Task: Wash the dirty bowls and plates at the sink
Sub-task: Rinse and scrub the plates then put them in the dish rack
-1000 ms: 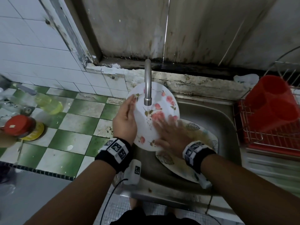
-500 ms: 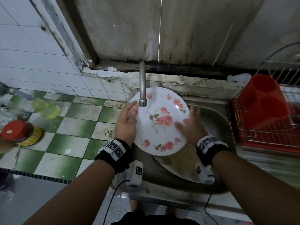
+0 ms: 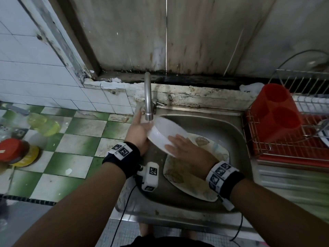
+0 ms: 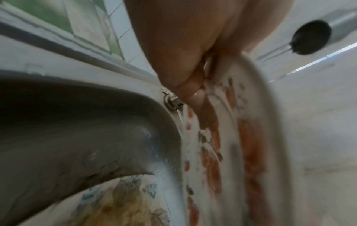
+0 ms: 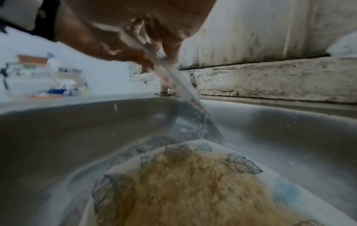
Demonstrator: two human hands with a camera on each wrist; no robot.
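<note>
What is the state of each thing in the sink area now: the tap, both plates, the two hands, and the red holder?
Tap: running onto the rose plate.
Rose plate: held tilted under the tap, white back up, wet.
Leaf plate: lying in the sink, brown residue, unwashed.
Left hand: grips the rose plate's edge.
Right hand: fingers flat on the plate's back.
Red holder: upright in the rack, looks empty.

A worn home kitchen: steel sink (image 3: 222, 125) and tap (image 3: 148, 97) ahead of the hands (image 3: 187, 148), tiled worktop (image 3: 74, 139) left, dish rack (image 3: 288, 139) right.
</note>
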